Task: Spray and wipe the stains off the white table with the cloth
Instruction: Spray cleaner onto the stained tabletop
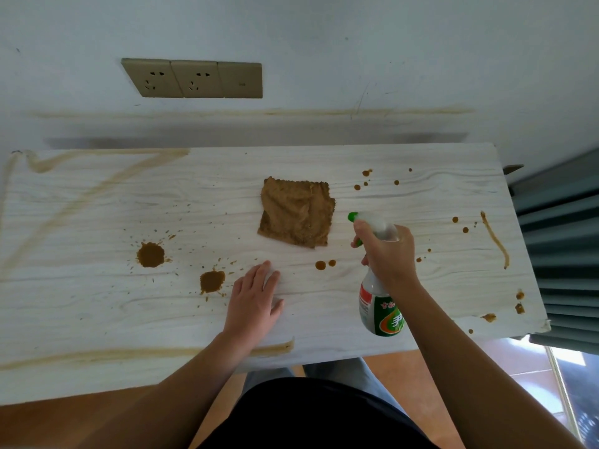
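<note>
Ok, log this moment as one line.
right hand: grips spray bottle | left hand: flat on table | cloth: lying free | stains: present

Left grip (pixel 256 296) lies flat, fingers straight; right grip (pixel 389 254) raised, fingers curled.

Beige triple outlet plate (pixel 192 78) is sitting on the pale wall (pixel 389 43), far left. A faint brownish streak (pixel 259 112) is running across the wall below it. Grey-green pleated curtain (pixel 564 254) is hanging at right. Orange-brown flooring (pixel 26 419) is showing at the near edge.

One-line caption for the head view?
Right hand grips a green-and-white spray bottle over the stained white table; left hand rests flat; brown cloth lies untouched.
</note>
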{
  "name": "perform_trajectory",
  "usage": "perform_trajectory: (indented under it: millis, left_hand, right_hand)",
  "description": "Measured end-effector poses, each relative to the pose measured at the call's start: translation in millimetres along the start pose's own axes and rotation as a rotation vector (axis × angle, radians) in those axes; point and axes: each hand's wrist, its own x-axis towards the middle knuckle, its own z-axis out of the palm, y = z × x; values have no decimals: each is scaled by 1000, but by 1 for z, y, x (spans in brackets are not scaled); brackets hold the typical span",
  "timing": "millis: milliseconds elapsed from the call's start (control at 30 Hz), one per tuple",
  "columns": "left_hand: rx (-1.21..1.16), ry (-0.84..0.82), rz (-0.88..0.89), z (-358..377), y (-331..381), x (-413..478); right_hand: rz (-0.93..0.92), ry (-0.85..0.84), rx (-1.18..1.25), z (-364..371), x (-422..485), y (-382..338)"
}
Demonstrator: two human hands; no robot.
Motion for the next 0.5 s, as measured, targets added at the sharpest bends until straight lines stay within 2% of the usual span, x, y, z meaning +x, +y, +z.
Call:
perform_trajectory:
  millis: [500]
  left_hand:
    - [22,-71,-14,-12,6,0]
  right_hand:
    - [22,22,1,-28,-5,18]
